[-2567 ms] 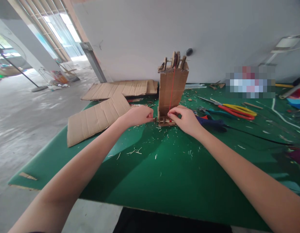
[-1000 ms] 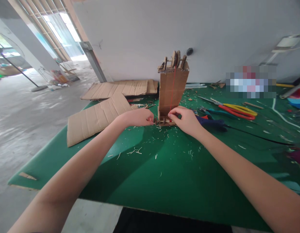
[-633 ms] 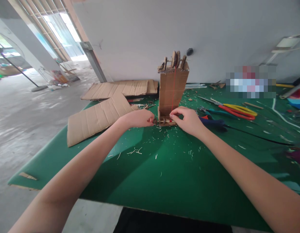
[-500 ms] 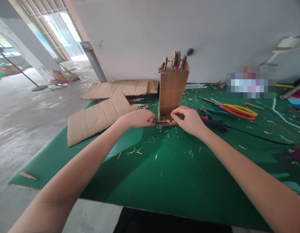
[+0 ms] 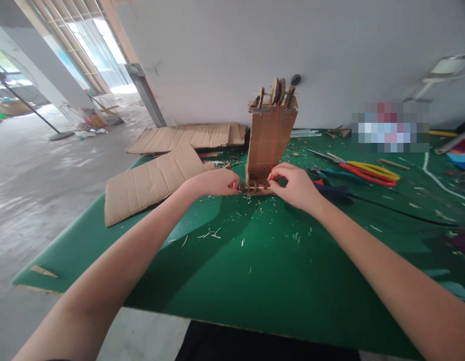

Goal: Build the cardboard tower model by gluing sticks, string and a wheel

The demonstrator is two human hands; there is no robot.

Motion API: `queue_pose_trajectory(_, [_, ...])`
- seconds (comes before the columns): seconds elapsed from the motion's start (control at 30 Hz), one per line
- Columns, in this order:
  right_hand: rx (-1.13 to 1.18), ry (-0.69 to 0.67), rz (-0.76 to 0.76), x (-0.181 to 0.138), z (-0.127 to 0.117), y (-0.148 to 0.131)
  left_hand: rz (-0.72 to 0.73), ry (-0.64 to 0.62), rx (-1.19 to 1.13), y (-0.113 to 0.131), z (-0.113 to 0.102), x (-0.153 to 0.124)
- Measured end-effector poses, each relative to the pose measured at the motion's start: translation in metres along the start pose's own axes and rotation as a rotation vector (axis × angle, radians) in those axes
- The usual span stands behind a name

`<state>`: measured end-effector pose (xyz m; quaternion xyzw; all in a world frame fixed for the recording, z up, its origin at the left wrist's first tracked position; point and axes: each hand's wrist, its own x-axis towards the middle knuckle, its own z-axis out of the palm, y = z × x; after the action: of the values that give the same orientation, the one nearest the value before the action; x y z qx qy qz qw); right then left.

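Note:
A tall cardboard tower (image 5: 270, 140) stands on the green table, leaning a little to the right, with cardboard wheels (image 5: 277, 91) on a stick at its top. A red string (image 5: 274, 140) runs from the wheels down to a thin wooden stick (image 5: 257, 188) across the tower's base, where some red is wound. My left hand (image 5: 221, 182) is closed at the stick's left end, beside small round discs; the exact grip is hidden. My right hand (image 5: 290, 183) pinches the red string low down, just above the stick.
Flat cardboard pieces (image 5: 153, 185) lie to the left and behind. Scissors (image 5: 368, 170) with red and yellow handles, pliers (image 5: 326, 173) and a dark blue tool (image 5: 332, 192) with a black cord lie to the right. Pale shavings (image 5: 210, 233) are scattered across the green table (image 5: 232, 291).
The tower's top has tilted slightly to the right. My right hand has shifted a little to the right with the string. My left hand stays at the stick's end.

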<state>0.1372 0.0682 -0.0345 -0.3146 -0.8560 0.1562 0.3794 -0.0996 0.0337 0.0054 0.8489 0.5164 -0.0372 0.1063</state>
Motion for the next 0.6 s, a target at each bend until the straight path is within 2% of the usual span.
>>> queue_pose_trajectory(0.33, [-0.071, -0.017, -0.024, 0.0001, -0.0008, 0.001, -0.027, 0.034, 0.001, -0.0046, 0.0055, 0.003])
queue_pose_trajectory(0.6, [-0.086, -0.023, 0.0, 0.0012, 0.001, -0.0005, 0.048, 0.0, -0.05, -0.0012, 0.0015, 0.0024])
